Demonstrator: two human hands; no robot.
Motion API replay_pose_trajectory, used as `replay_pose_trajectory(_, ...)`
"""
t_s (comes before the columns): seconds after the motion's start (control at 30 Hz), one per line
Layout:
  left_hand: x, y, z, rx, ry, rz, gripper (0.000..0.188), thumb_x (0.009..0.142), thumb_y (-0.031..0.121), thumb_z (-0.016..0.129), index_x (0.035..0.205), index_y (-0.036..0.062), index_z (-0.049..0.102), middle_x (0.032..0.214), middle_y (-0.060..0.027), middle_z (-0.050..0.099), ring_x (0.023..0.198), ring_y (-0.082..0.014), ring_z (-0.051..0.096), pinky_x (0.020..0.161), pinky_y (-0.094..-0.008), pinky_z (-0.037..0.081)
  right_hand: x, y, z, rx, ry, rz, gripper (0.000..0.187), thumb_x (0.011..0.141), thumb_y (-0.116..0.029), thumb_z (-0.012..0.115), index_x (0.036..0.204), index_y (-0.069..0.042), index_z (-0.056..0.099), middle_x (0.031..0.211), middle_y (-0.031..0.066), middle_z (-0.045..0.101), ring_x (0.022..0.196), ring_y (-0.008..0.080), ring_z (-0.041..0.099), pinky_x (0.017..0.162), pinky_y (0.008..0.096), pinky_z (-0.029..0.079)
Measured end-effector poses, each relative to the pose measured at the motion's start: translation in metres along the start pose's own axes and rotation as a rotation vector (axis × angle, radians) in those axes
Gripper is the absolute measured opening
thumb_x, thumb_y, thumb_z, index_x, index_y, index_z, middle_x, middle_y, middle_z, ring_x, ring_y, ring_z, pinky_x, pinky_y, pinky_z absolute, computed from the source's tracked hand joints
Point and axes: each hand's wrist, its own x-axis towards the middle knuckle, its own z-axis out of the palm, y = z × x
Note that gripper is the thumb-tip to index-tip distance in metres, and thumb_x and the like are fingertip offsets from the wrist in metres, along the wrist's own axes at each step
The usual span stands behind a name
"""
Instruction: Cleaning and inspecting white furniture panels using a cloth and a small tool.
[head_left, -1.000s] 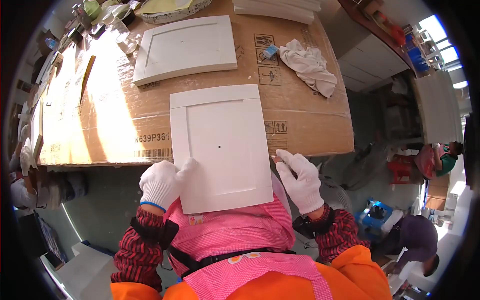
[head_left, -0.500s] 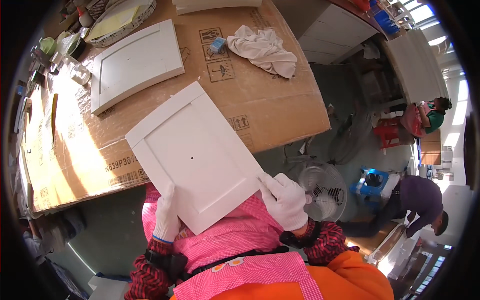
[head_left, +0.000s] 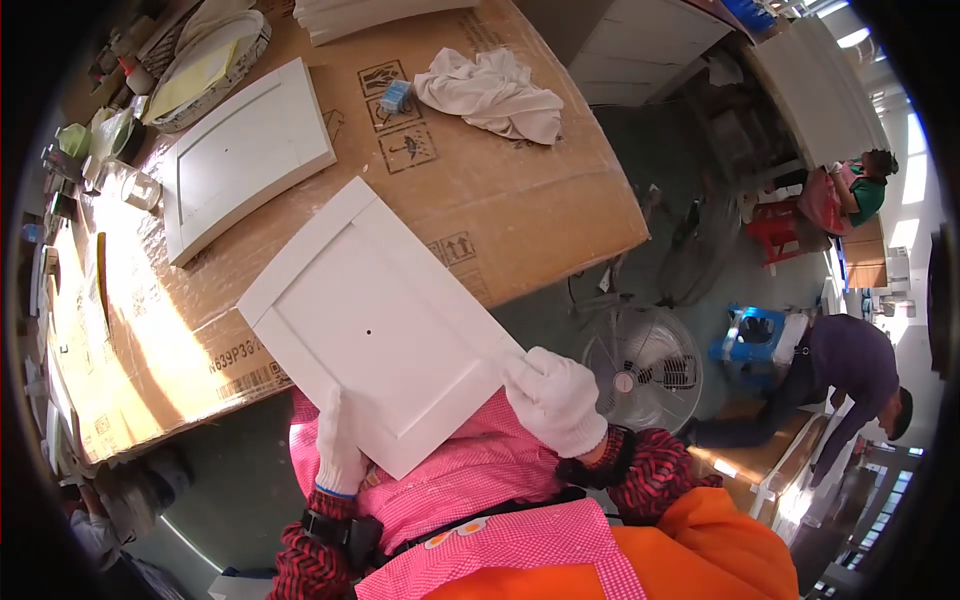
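A white cabinet door [head_left: 370, 300] with a raised frame and a small dark hole leans tilted between my lap and the cardboard-covered table [head_left: 520, 220]. My left hand [head_left: 340, 445], in a white knit glove, grips its lower left edge, thumb along the side and the other fingers mostly hidden. At the door's right corner, my gloved right hand [head_left: 558, 402] is closed with curled fingers against the edge. Whether something small is pinched there too, I cannot tell. A similar white door [head_left: 240, 160] lies flat on the table at the back left.
Farther back are a crumpled white cloth [head_left: 490, 95], a small blue block [head_left: 396, 96] and a round tray [head_left: 215, 75]. Jars and bottles crowd the left. A floor fan [head_left: 645, 370] stands right of my hand. One person [head_left: 850, 365] bends over; another sits behind.
The door has shifted slightly left and down in view, both hands staying on it. My right fingers have curled in more at the corner. The background has shifted with my head.
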Motion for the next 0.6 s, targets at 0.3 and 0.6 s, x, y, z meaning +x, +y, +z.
replay_pose_trajectory(0.3,-0.002,0.004,0.006,0.034,-0.026,-0.028,0.048,0.109,0.046,0.055,0.133,0.004,0.058,0.115,-0.0072,0.066,0.104,-0.0206,0.067,0.088,-0.0363,0.059,0.006,-0.001,-0.005,-0.009,-0.035,0.07,0.023,0.087,-0.015,0.075,0.11,-0.018,0.071,0.078,0.0052,0.054,0.068,0.028,0.064,0.057,0.0404,0.052)
replay_pose_trajectory(0.6,0.005,-0.005,-0.004,-0.02,-0.037,-0.02,0.047,0.112,0.045,0.05,0.135,0.0042,0.056,0.116,-0.0083,0.066,0.106,-0.0211,0.067,0.089,-0.0361,0.059,0.015,0.002,-0.006,-0.082,0.019,0.156,0.018,0.091,-0.017,0.073,0.109,-0.018,0.071,0.078,0.0053,0.055,0.068,0.0284,0.064,0.057,0.0406,0.053)
